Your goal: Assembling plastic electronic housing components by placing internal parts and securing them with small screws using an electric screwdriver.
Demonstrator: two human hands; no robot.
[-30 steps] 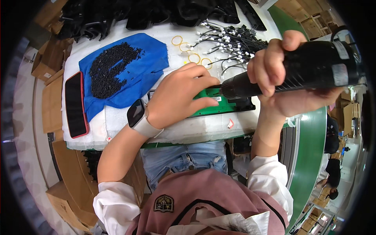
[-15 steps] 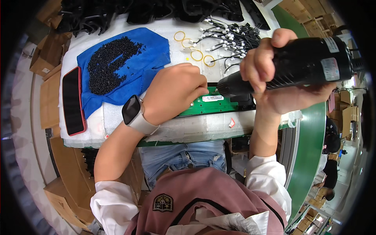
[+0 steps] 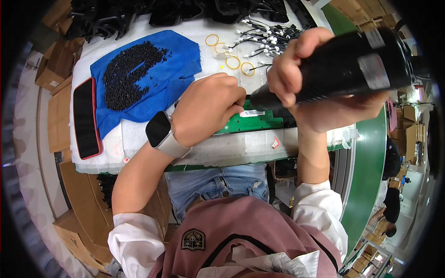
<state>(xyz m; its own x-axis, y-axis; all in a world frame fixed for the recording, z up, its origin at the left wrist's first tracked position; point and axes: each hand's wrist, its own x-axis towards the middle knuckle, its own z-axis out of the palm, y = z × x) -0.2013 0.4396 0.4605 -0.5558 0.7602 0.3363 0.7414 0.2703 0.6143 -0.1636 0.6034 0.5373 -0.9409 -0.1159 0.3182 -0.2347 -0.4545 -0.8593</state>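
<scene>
My right hand (image 3: pixel 320 113) is wrapped round a black electric screwdriver (image 3: pixel 343 69), which lies slanted with its nose pointing down and left. The nose is over a green circuit board (image 3: pixel 257 123) set in a dark housing at the table's near edge; it hides the tip and the spot beneath. Beside the nose, my left hand (image 3: pixel 206 106) rests at the board with its fingers curled and pinched together next to a white label. Whatever those fingertips hold is hidden. To the left, a heap of small black screws (image 3: pixel 123 85) lies on a blue cloth (image 3: pixel 178 52).
A phone with a red edge (image 3: pixel 87 118) lies at the table's left. Yellow rubber bands (image 3: pixel 232 62) and a bundle of black cables with white connectors (image 3: pixel 271 39) lie beyond the board. Black plastic parts (image 3: pixel 181 11) line the far side. Cardboard boxes (image 3: pixel 85 204) stand at left.
The screwdriver and my right hand have shifted left, bringing the nose closer to my left fingertips. My left hand has barely moved.
</scene>
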